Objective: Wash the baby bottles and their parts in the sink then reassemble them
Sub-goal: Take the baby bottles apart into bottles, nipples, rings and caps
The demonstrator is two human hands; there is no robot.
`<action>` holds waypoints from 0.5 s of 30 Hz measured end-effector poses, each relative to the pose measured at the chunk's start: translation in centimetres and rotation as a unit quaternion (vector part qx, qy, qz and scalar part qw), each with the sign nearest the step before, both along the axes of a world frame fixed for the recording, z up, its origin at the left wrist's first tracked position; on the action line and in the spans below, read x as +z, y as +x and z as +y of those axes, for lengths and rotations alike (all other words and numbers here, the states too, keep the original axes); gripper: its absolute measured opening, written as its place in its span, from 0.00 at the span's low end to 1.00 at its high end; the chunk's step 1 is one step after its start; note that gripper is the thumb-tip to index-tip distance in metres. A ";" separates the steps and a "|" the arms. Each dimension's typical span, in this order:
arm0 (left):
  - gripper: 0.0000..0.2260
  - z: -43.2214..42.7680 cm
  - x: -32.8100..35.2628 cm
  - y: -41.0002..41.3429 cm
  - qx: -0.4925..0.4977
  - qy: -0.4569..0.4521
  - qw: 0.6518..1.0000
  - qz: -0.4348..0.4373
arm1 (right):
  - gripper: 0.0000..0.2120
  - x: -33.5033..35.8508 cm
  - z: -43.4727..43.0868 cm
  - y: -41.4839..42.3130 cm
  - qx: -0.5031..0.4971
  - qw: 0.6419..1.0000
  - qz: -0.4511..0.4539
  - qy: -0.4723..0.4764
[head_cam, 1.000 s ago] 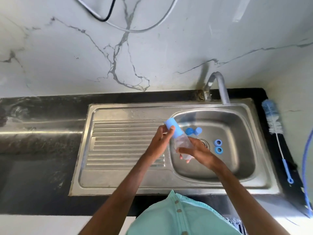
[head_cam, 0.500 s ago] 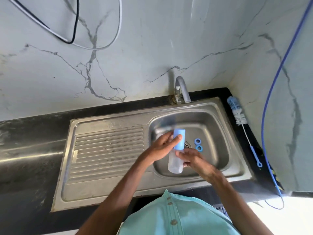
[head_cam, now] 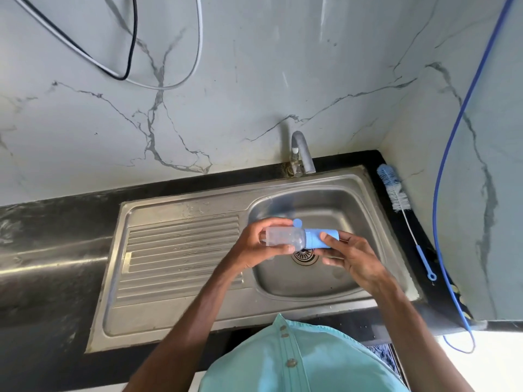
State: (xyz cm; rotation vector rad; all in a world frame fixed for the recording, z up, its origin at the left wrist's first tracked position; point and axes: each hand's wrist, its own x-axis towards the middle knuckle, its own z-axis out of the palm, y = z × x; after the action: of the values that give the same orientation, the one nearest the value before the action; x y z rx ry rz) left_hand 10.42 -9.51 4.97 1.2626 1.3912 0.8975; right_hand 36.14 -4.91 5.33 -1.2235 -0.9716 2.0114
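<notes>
A clear baby bottle point(head_cam: 284, 237) with a blue cap point(head_cam: 321, 238) lies on its side in both hands, above the sink bowl point(head_cam: 365, 210). My left hand point(head_cam: 256, 246) grips the clear body at its base end. On the blue cap end my right hand point(head_cam: 349, 257) is closed, thumb on top. A small blue part point(head_cam: 297, 222) peeks out just behind the bottle; what it is cannot be told. The other loose blue parts are hidden behind the hands.
The drain point(head_cam: 304, 254) sits under the bottle. A tap point(head_cam: 301, 152) stands at the bowl's back edge. A blue-and-white bottle brush point(head_cam: 396, 195) lies on the black counter to the right, beside a hanging blue tube point(head_cam: 441, 176). The ribbed drainboard point(head_cam: 181, 250) is on the left.
The bottle went from upright to lying on its side. My right hand shifted onto the blue cap and my left onto the clear body. The camera view swung to the right.
</notes>
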 end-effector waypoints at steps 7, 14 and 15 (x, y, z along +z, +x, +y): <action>0.27 -0.1 0.5 1.9 0.158 -0.157 0.975 -0.017 | 0.22 -0.3 -1.2 -0.8 -0.025 0.994 -0.026 0.099; 0.22 -0.4 0.5 0.4 0.063 -0.129 0.975 -0.170 | 0.20 -0.6 -1.4 -0.1 -0.063 0.997 -0.001 0.055; 0.23 -0.4 0.2 0.3 0.060 -0.112 0.978 -0.167 | 0.19 -0.6 -1.4 -0.1 -0.060 0.997 0.003 0.055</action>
State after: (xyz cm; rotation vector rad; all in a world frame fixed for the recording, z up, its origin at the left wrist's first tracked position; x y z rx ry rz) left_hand 10.71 -9.90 5.19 0.8213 1.2658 0.9550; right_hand 36.07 -6.27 4.69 -1.1882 -0.9691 1.8425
